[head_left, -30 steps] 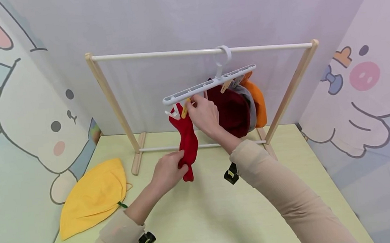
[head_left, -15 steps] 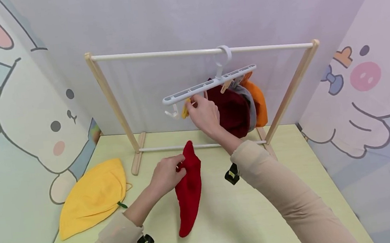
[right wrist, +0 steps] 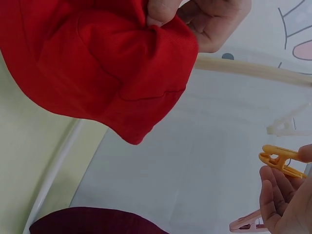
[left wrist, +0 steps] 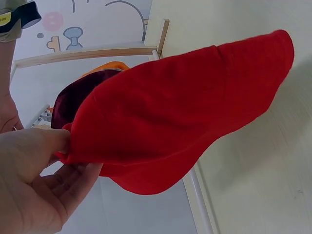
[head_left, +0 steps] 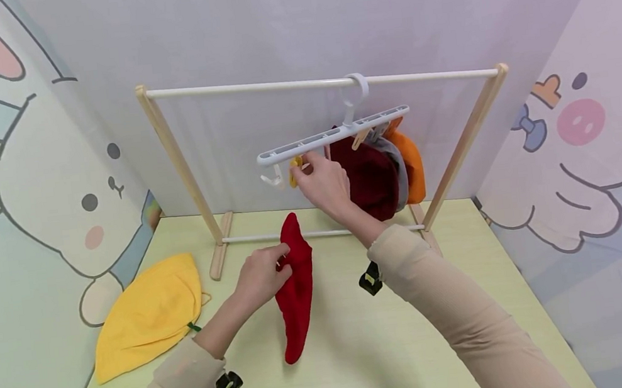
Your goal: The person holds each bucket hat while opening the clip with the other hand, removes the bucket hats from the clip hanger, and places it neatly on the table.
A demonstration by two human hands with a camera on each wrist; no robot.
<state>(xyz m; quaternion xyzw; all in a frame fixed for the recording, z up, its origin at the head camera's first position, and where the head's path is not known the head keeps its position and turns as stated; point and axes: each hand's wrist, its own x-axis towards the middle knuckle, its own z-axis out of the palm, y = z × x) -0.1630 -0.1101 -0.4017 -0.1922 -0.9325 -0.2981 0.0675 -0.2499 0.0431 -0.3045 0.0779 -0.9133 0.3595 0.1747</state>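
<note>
1. Fingers of the left hand (head_left: 263, 276) pinch the upper edge of a red cloth hat (head_left: 294, 290); the left wrist view shows the thumb and fingertips closed on its folded rim, with the rest of the fabric hanging free.
2. Red hat location: held above the pale green table (head_left: 397, 362), just in front of the lower crossbar of the wooden drying rack (head_left: 169, 145), its tip pointing up and its long end trailing toward the near side.
3. Right hand (head_left: 325, 183) is raised to the left end of the white clip hanger (head_left: 333, 135), its fingertips touching a yellow clothespin (head_left: 293, 169). In the right wrist view the fingers are loosely curled beside the pin (right wrist: 279, 160); whether they squeeze it open I cannot tell.
4. Beside the yellow pin, a pale pink clothespin (right wrist: 247, 222) shows in the right wrist view, and a white clip (head_left: 274, 177) dangles at the hanger's far-left tip.
5. Hanger hook loops over the rack's white top rail (head_left: 254, 88), right of centre.
6. Three more hats hang to the right of the raised hand: a dark maroon hat (head_left: 372, 178), a grey hat (head_left: 396, 156) and an orange hat (head_left: 412, 161).
7. Yellow hat (head_left: 149, 313) lies flat at the table's left edge, well apart from both hands.
</note>
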